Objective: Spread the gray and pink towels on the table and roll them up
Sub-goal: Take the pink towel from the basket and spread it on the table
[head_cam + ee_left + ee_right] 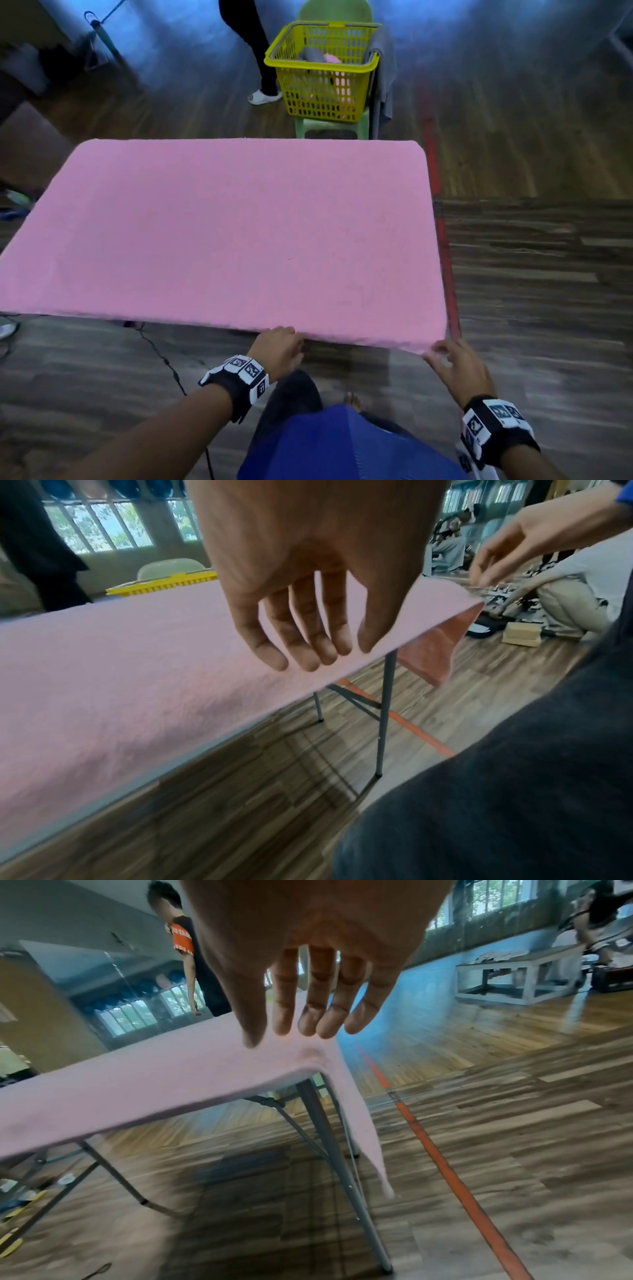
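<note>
Cable (161, 356) trails over the wooden floor at the far left, under the near edge of the folding table (385, 710), whose top is wholly covered by the pink towel (222, 226). That towel lies flat and smooth, with its near and right borders hanging a little over the edges, so the spreading looks done and the rolling not yet begun.

Moving right, the left hand (279, 346) reaches the near edge around its middle, fingers (274, 653) straight and loosely together, tips resting on the cloth right at the rim. It holds nothing; my guess is that it sits there to steady or smooth the border before turning it over for the first roll.

Straight beyond the table, a yellow basket (322, 72) stands on a green chair (329, 126), kept within reach as the store of laundry. Something grey and something pink lie inside, and the gray towel (383, 78) hangs over its right rim down toward the floor. A bystander's leg (253, 44) shows just left of it.

Further right, the right hand (459, 370) is at the near right corner, fingers extended and slightly spread, thumb and fingertips (253, 1034) pressing the cloth where it bends over the corner. Blur makes it hard to say whether it pinches; it looks like flat contact.

An orange floor line (441, 1164) runs along the table's right side.
</note>
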Demonstrator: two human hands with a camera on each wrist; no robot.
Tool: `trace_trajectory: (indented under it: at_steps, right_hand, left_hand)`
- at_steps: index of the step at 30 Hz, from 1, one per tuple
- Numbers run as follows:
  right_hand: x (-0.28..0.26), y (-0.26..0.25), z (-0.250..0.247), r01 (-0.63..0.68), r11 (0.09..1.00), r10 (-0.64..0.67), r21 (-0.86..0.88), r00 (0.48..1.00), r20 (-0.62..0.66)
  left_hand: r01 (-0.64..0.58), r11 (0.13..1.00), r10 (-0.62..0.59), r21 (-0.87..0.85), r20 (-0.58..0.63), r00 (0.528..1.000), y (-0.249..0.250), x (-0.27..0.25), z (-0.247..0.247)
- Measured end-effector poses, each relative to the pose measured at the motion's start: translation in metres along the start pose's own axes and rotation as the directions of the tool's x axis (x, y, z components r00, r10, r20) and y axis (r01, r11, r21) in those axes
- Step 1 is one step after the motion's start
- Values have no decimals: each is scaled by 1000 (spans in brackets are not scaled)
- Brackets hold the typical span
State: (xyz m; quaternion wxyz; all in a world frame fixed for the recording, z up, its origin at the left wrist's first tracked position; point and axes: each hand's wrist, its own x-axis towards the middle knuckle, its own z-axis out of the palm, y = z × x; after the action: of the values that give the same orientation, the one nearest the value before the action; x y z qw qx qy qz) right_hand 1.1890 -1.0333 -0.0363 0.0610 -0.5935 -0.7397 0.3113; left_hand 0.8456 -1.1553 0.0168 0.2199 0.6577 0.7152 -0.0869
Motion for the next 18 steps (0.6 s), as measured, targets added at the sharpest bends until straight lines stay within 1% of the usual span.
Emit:
trace_trajectory:
  at_steps: [1,4,6,9,12,14,16,18]
  right_hand:
    - [6,-8,-2,8,1000,-8,12,1000,-2]
    - [44,-51,-18,75,997,-75,31,997,-1]
    - [91,-81,-24,127,992,-126,-4,991,45]
    - [168,-127,-30,185,974,-164,-131,974,153]
    - [236,-170,-35,223,949,-171,-222,958,229]
    - [275,-195,-33,231,934,-157,-272,951,267]
    - [307,-217,-28,242,915,-140,-322,941,309]
    - [335,-235,-21,249,902,-122,-352,930,346]
  left_hand:
    - [3,1000,-3,0,0,1000,1,4,-2]
    - [-4,1000,2,-31,-83,997,6,26,-16]
    - [0,999,-4,-41,-94,996,7,48,-30]
    - [9,998,-16,-60,-113,993,3,85,-48]
    - [-8,998,3,-61,-82,997,-6,119,-62]
    - [-8,995,2,-100,-67,998,-15,138,-71]
    - [6,989,-16,-150,-62,998,-27,153,-75]
    - [26,986,-29,-165,-16,999,-41,166,-77]
